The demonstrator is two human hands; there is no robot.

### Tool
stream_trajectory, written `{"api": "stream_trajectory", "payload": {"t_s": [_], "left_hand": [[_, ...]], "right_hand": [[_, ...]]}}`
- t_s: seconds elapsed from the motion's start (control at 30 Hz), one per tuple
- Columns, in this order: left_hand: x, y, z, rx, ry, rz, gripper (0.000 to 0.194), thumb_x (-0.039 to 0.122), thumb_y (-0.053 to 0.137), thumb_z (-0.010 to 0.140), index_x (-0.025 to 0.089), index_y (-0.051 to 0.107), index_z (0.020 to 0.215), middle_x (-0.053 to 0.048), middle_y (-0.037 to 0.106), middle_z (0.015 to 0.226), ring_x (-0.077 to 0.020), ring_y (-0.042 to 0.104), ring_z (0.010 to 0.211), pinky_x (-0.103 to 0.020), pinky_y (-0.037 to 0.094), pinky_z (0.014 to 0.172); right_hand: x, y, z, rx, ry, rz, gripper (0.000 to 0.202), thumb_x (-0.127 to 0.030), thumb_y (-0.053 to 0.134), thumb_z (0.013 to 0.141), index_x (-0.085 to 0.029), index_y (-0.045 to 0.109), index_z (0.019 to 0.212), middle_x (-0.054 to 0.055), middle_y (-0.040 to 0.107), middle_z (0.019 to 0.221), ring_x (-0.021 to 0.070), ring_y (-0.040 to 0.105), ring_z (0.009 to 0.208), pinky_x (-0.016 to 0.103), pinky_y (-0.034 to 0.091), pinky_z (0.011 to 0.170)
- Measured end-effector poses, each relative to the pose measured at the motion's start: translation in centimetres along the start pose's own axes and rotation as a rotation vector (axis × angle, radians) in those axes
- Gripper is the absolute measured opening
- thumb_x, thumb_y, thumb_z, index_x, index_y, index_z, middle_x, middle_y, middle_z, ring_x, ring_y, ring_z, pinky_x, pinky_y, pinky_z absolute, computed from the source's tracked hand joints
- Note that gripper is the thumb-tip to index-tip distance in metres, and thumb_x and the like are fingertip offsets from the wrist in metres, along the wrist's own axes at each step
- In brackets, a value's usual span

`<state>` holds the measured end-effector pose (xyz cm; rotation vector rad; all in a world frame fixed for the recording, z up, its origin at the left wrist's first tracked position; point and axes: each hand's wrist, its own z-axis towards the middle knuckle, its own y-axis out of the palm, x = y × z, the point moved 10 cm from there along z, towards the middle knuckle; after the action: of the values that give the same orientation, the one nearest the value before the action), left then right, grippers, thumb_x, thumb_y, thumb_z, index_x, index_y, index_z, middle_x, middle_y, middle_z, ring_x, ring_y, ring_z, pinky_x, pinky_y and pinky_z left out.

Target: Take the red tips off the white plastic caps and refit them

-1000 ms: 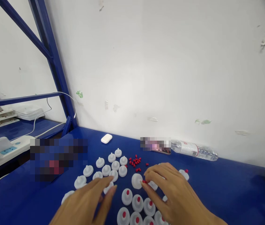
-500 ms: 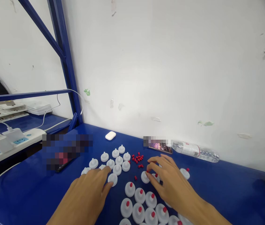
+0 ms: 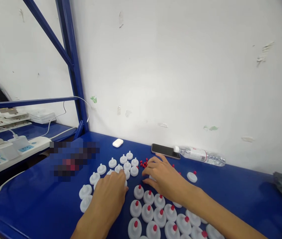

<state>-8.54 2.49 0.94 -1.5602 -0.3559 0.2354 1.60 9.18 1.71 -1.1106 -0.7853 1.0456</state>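
Your left hand [image 3: 112, 190] is at plain caps [image 3: 101, 169] left of the red-tip pile [image 3: 144, 163]; your right hand [image 3: 165, 176], apart, curls beside that pile. Grips unclear; likely fitting tips, next needing precise alignment.

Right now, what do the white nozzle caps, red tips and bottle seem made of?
White nozzle caps: likely plastic, satin; the white looks cloudy.
Red tips: rubber or plastic, mostly matte; the even color leaves it open.
Bottle: probably plastic, glossy; see-through with highlights.
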Motion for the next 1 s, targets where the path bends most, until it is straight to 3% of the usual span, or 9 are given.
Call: {"api": "stream_trajectory", "payload": {"t_s": [0.17,0.27,0.37,0.5,0.63,0.8,1.0], "left_hand": [[0.1,-0.6,-0.5,0.027,0.019,0.002,0.026,0.021,0.050,0.092,0.015,0.064,0.113,-0.015,0.074,0.105,-0.0326,0.073,0.098,-0.039,0.053,0.080],[-0.1,-0.6,-0.3,0.035,0.022,-0.027,0.031,0.024,0.050,0.093,0.017,0.062,0.121,-0.014,0.074,0.106,-0.0361,0.072,0.098,-0.046,0.053,0.080],[0.2,-0.7,0.1,0.095,0.065,-0.085,0.033,0.023,0.047,0.094,0.022,0.062,0.124,-0.011,0.075,0.107,-0.0353,0.071,0.100,-0.044,0.052,0.078],[1.0,-1.3,0.3,0.179,0.146,-0.126,0.034,0.024,0.044,0.094,0.025,0.065,0.121,-0.009,0.071,0.114,-0.0321,0.071,0.097,-0.039,0.048,0.072],[1.8,-1.6,0.2,0.165,0.167,-0.162,0.032,0.029,0.045,0.095,0.025,0.065,0.120,-0.008,0.067,0.110,-0.0295,0.070,0.092,-0.036,0.044,0.069],[2.1,-2.6,0.0,0.189,0.157,-0.218,0.029,0.032,0.046,0.096,0.025,0.067,0.115,-0.006,0.065,0.104,-0.0232,0.067,0.084,-0.032,0.038,0.064],[2.0,-2.8,-0.2,0.170,0.179,-0.259,0.030,0.034,0.048,0.098,0.027,0.065,0.122,-0.006,0.065,0.108,-0.0237,0.066,0.085,-0.035,0.042,0.070]], "right_hand": [[0.1,2.1,0.7,-0.104,-0.002,-0.010,0.009,-0.016,0.068,0.092,-0.021,0.073,0.086,0.002,0.072,0.081,0.0210,0.064,0.098,0.051,0.031,0.114],[0.1,2.3,0.5,-0.164,-0.003,0.030,0.013,-0.014,0.064,0.093,-0.020,0.071,0.084,0.003,0.072,0.082,0.0211,0.064,0.099,0.053,0.027,0.116],[0.0,0.6,0.4,-0.116,-0.011,0.100,0.014,-0.011,0.057,0.096,-0.018,0.068,0.091,0.002,0.072,0.085,0.0191,0.064,0.093,0.051,0.026,0.116],[0.9,-3.0,0.4,0.039,0.064,0.300,0.020,-0.024,0.052,0.103,-0.022,0.069,0.111,0.004,0.074,0.096,0.0198,0.065,0.095,0.039,0.042,0.100],[1.1,-5.3,0.2,0.155,0.120,0.538,0.018,-0.032,0.059,0.099,-0.028,0.076,0.103,-0.001,0.076,0.096,0.0169,0.067,0.090,0.030,0.046,0.083],[0.9,-5.5,0.0,0.200,0.149,0.784,0.011,-0.030,0.068,0.094,-0.027,0.078,0.097,-0.004,0.077,0.095,0.0136,0.069,0.088,0.025,0.049,0.077],[1.8,-4.7,-0.1,0.171,0.210,1.052,0.015,-0.036,0.071,0.090,-0.030,0.080,0.101,-0.002,0.076,0.098,0.0156,0.068,0.092,0.025,0.050,0.078]]}}
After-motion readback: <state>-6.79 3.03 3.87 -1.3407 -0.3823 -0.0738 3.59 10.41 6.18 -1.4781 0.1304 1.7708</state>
